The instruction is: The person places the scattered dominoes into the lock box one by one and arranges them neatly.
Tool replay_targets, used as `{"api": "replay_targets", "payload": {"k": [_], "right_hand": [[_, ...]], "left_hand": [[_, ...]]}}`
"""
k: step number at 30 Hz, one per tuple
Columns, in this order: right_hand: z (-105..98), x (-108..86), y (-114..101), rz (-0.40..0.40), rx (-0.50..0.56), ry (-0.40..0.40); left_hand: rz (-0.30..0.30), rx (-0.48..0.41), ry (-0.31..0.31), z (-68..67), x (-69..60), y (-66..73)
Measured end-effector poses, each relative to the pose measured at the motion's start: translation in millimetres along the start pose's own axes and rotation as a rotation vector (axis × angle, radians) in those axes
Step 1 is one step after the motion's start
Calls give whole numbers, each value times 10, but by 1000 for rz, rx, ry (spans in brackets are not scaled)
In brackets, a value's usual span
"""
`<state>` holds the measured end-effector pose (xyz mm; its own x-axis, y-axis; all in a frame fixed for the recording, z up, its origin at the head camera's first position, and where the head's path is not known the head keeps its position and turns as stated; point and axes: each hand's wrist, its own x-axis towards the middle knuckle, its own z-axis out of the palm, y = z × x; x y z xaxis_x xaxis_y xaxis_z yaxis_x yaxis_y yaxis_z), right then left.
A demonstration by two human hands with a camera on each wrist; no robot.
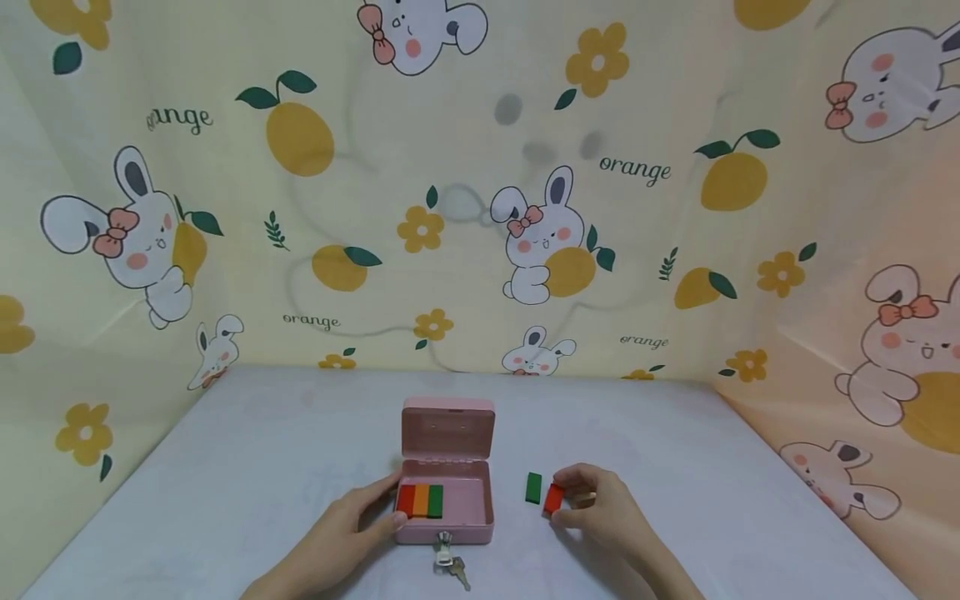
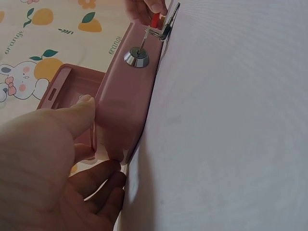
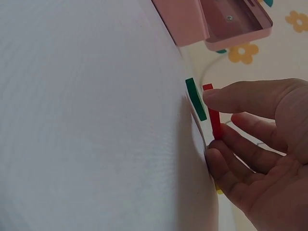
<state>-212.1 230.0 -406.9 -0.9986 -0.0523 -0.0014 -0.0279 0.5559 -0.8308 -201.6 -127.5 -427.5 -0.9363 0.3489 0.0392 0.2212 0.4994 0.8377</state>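
A pink metal cash box (image 1: 444, 533) stands with its lid raised, a lock with keys (image 1: 453, 568) at its front. Inside, red (image 1: 406, 501), orange (image 1: 421, 501) and green blocks (image 1: 435, 501) sit side by side on the left. My left hand (image 1: 341, 525) holds the box by its left side, thumb at the front left rim and the other fingers along the outer wall. To the right of the box, my right hand (image 1: 603, 508) pinches a red block (image 1: 553, 498) between thumb and fingers, at the table. Beside it lies a green block (image 1: 533, 487).
The white-covered table (image 1: 315, 417) extends behind and to both sides of the box. A patterned cloth (image 1: 465, 275) with rabbits and oranges hangs as a wall at the back and sides. The raised lid (image 1: 447, 433) stands at the rear of the box.
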Motion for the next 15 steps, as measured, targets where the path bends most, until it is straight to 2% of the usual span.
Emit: {"api": "replay_targets", "payload": {"k": [15], "right_hand": [[15,-15,-10,6,-5,19]], "left_hand": [[-2,-8,0,-8,-11,11]]}}
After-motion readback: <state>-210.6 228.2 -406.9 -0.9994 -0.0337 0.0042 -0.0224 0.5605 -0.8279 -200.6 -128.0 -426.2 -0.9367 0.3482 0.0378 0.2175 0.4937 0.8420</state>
